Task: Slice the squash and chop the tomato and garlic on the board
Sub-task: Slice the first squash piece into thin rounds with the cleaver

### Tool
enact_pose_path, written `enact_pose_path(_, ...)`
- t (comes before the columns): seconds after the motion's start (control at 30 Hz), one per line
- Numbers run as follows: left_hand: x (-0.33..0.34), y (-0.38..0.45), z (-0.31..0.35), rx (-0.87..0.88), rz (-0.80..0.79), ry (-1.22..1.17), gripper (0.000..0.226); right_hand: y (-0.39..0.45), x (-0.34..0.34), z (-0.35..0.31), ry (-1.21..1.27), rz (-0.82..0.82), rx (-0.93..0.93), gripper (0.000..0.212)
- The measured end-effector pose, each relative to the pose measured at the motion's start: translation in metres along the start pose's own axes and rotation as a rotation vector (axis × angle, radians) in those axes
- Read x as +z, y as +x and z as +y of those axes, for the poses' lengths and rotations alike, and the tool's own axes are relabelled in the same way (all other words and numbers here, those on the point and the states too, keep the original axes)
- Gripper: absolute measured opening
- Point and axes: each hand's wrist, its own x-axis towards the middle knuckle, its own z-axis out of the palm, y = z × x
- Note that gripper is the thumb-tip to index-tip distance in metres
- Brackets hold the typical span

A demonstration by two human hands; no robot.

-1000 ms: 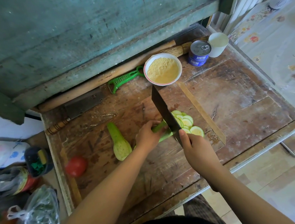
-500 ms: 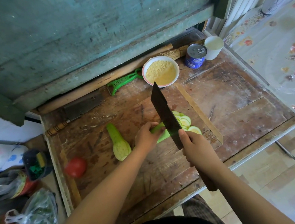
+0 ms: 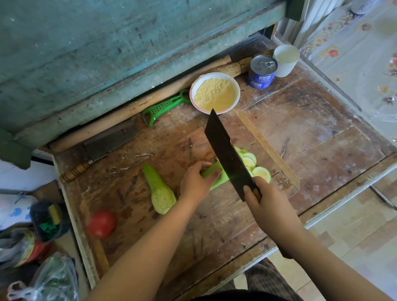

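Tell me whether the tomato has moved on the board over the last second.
No. The tomato sits at the same spot near the board's left edge, below and left of the peeled squash half; only the camera view has shifted slightly.

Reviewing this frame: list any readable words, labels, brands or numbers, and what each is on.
No text is legible.
Blue tins: barcode labels, digits too small to read.
Red-labelled jar in plastic at lower left: label blurred.
White cup, cleaver: no markings visible.
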Motion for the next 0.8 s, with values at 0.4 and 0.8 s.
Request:
enact_pose_path(0.4,-0.001,-0.001,0.003,-0.043,-0.01,0.006,0.024,0.006,0.006,0.002,-0.03,0.036,0.021,0.016)
enact_pose_path(0.8,-0.001,-0.003,0.008,-0.058,-0.003,0.012,0.032,0.01,0.002,0.0,-0.014,0.037,-0.002,0.016)
